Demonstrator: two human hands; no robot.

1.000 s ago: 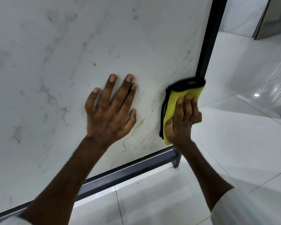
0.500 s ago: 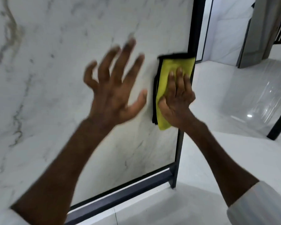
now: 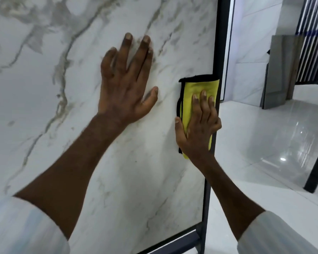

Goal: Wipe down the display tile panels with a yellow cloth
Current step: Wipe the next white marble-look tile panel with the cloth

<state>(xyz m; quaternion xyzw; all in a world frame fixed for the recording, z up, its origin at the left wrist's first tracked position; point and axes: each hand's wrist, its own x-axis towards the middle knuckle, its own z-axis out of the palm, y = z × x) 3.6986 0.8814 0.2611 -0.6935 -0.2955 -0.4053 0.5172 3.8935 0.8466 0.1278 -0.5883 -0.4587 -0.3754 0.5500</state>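
Overhead, veined marble panel (image 3: 62,88), glossy floor (image 3: 264,143)

Bright, even light is filling the scene, with no hard shadows falling anywhere. The marble tile panel (image 3: 81,88) is showing soft, slightly smeared veins, and motion blur is softening the whole picture. The left hand (image 3: 125,85) is casting only a faint grey shadow beside its fingers (image 3: 145,50). The glossy floor (image 3: 283,153) is throwing back glare, with small white hotspots and streaked reflections glinting on it. The sleeves (image 3: 17,226) at the bottom corners are looking washed out and blurred. The black frame (image 3: 222,33) is bending slightly, as wide-angle distortion is curving the straight lines toward the edges.
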